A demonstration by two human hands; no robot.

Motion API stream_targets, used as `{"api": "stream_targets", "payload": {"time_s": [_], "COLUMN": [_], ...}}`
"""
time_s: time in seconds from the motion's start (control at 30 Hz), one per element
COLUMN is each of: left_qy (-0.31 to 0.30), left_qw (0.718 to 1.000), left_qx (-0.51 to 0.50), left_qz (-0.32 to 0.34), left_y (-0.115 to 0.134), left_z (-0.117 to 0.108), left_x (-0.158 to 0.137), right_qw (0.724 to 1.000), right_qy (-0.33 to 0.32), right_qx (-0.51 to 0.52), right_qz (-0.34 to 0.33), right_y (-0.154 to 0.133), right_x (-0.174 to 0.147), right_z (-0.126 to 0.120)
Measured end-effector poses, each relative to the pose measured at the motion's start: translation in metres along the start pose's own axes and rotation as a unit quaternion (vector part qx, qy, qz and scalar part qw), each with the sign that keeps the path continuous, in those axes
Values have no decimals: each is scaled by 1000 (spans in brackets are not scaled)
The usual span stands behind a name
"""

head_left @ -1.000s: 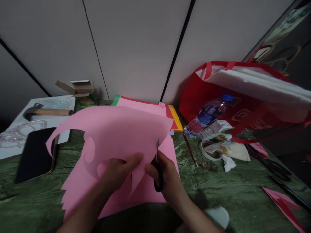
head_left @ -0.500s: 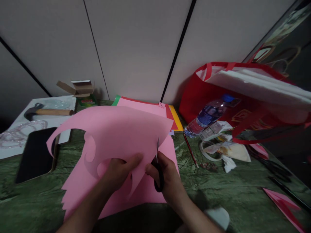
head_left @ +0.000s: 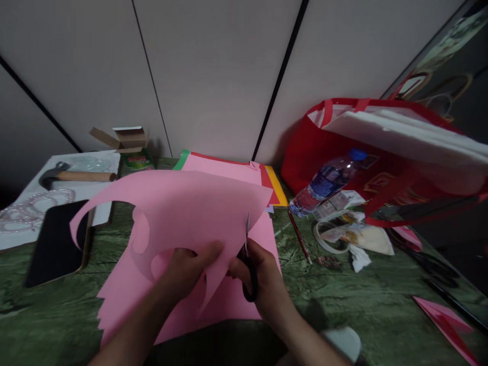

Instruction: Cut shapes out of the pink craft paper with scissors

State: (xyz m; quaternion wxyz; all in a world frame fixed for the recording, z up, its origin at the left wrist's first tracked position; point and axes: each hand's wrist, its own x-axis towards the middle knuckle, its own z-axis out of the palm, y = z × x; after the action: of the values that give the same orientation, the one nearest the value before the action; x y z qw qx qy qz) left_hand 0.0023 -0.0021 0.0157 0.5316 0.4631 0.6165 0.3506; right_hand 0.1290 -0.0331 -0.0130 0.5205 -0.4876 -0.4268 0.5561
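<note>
A large sheet of pink paper (head_left: pixel 190 208) with curved cut edges is pinched in my left hand (head_left: pixel 190 269), thumb on top and fingers beneath. A long thin strip of it curls off to the left. My right hand (head_left: pixel 263 279) is closed around black-handled scissors (head_left: pixel 249 279), whose blades point upward at the paper's right part; one blade shows in front of the sheet. Below lies a stack of pink paper (head_left: pixel 244 305), its left edges stepped. The fingers under the sheet are partly hidden.
On the left are a phone (head_left: pixel 57 244), a hammer (head_left: pixel 84 176), beads (head_left: pixel 34 208) and an opened small box (head_left: pixel 138 158). Coloured paper (head_left: pixel 276 185) lies behind. To the right are a bottle (head_left: pixel 324 183), a pencil (head_left: pixel 299 236), a tape roll (head_left: pixel 330 239) and a red bag (head_left: pixel 301 152).
The pink sheet's left strip has dipped slightly and shifted a little left. Both hands and the scissors stay almost where they were.
</note>
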Motion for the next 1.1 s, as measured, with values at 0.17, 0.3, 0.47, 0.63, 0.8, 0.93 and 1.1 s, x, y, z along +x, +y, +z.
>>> {"api": "stream_targets", "payload": {"time_s": [0.17, 0.3, 0.47, 0.63, 0.8, 0.93, 1.1], "left_qy": [-5, -34, -29, -52, -52, -39, -42], "left_qw": [1000, 999, 999, 996, 995, 997, 995], "left_qx": [-24, -29, -37, -78, -79, -64, -90], "left_qz": [5, 10, 2, 8, 20, 17, -1], "left_y": [2, 1, 1, -5, -5, -3, -5], "left_z": [-1, -4, -6, -7, -7, -9, -9], "left_x": [1, 4, 4, 8, 8, 7, 8], "right_qw": [1000, 1000, 1000, 1000, 1000, 1000, 1000], "right_qy": [4, 3, 8, 9, 7, 2, 7], "right_qx": [-7, 0, 9, 14, 13, 11, 9], "right_qz": [-2, -2, 2, 5, -3, -2, 4], "right_y": [0, -1, -2, -2, 1, 2, 1], "right_x": [-1, -1, -1, -1, -1, -2, -2], "right_z": [0, 1, 1, 1, 1, 0, 1]}}
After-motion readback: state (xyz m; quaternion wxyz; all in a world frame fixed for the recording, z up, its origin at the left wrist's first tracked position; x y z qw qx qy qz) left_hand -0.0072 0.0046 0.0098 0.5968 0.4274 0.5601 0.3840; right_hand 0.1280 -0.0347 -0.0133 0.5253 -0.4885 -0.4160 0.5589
